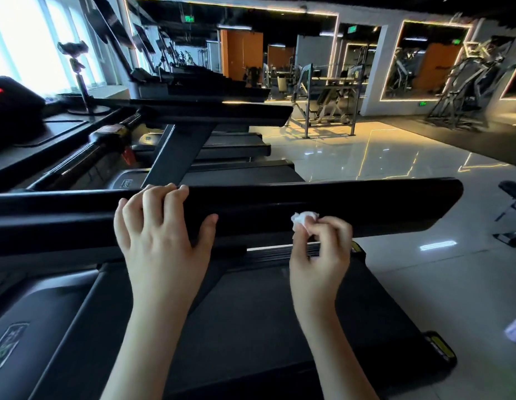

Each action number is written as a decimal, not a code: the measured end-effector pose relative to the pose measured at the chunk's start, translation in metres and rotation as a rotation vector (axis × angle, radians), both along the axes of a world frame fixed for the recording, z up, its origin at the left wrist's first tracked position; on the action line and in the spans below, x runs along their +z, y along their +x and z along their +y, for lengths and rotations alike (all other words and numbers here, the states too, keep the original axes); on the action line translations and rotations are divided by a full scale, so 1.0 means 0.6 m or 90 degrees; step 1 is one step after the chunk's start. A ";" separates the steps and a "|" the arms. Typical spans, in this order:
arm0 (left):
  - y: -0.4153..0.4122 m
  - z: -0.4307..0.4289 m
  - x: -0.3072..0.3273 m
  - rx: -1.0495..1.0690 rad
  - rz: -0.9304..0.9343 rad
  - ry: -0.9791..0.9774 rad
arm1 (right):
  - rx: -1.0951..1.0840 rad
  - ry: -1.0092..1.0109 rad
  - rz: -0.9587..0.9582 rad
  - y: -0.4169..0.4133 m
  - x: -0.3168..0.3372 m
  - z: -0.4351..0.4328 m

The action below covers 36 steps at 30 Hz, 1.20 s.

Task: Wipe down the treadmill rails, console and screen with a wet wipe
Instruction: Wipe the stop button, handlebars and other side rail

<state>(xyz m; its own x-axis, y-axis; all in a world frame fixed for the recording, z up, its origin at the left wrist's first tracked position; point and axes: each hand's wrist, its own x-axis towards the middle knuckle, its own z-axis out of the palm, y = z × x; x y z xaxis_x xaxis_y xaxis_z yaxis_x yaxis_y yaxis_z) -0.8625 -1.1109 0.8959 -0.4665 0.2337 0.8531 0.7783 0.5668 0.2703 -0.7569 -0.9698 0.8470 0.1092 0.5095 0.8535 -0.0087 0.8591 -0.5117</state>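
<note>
A long black treadmill rail [366, 203] runs across the middle of the view. My left hand [161, 235] lies over it, fingers curled over the far edge and thumb against the near face. My right hand [320, 249] pinches a crumpled white wet wipe [301, 222] against the rail's near face, to the right of my left hand. Below the rail lies the dark treadmill belt [265, 327]. The console [11, 111] with red lights sits at the far left; its screen is mostly out of view.
More treadmills [210, 111] stand in a row beyond the rail. A phone holder on a stand [78, 70] rises near the window at left. Shiny tiled floor [395, 157] spreads to the right, with weight machines [323, 90] at the back and a bench [513, 209] at far right.
</note>
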 end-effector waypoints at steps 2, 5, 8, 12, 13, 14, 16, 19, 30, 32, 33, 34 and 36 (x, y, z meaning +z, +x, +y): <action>0.002 0.002 -0.001 0.003 0.000 0.002 | 0.030 0.026 -0.029 -0.012 -0.008 -0.020; 0.001 0.003 -0.002 0.002 -0.004 0.006 | 0.051 0.089 -0.105 -0.018 -0.019 -0.027; 0.000 0.003 -0.002 -0.005 -0.011 0.010 | -0.006 0.038 -0.065 0.000 -0.024 -0.001; 0.004 0.006 -0.001 -0.014 -0.002 0.017 | -0.006 0.010 -0.024 0.000 -0.025 -0.003; 0.006 0.008 -0.001 -0.021 0.005 0.015 | 0.020 0.043 -0.041 -0.005 -0.021 -0.006; 0.007 0.010 0.000 -0.034 0.014 0.013 | 0.050 0.074 -0.054 -0.007 -0.013 -0.006; 0.012 0.015 0.000 -0.069 0.026 0.002 | 0.064 0.101 -0.049 -0.006 0.003 0.013; 0.023 0.025 0.006 -0.120 0.031 -0.005 | -0.027 0.042 0.001 0.008 0.030 0.048; 0.051 0.075 0.005 -0.155 0.081 -0.034 | -0.103 0.011 0.010 0.028 0.051 0.078; 0.051 0.080 0.003 -0.141 0.086 -0.025 | -0.076 0.021 0.019 0.021 0.042 0.062; 0.051 0.082 0.002 -0.135 0.089 -0.020 | -0.043 0.042 0.001 0.015 0.035 0.050; 0.051 0.085 0.002 -0.130 0.091 -0.014 | -0.011 0.060 -0.023 0.011 0.029 0.040; 0.053 0.088 0.002 -0.125 0.093 -0.004 | 0.007 0.075 -0.047 0.015 0.022 0.041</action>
<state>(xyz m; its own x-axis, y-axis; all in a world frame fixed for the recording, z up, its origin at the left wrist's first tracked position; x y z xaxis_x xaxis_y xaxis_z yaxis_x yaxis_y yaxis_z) -0.8309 -1.0582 0.8971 -0.2830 0.3141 0.9062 0.9046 0.4015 0.1433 -0.7481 -0.9449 0.8604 0.0396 0.4066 0.9127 0.0158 0.9131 -0.4075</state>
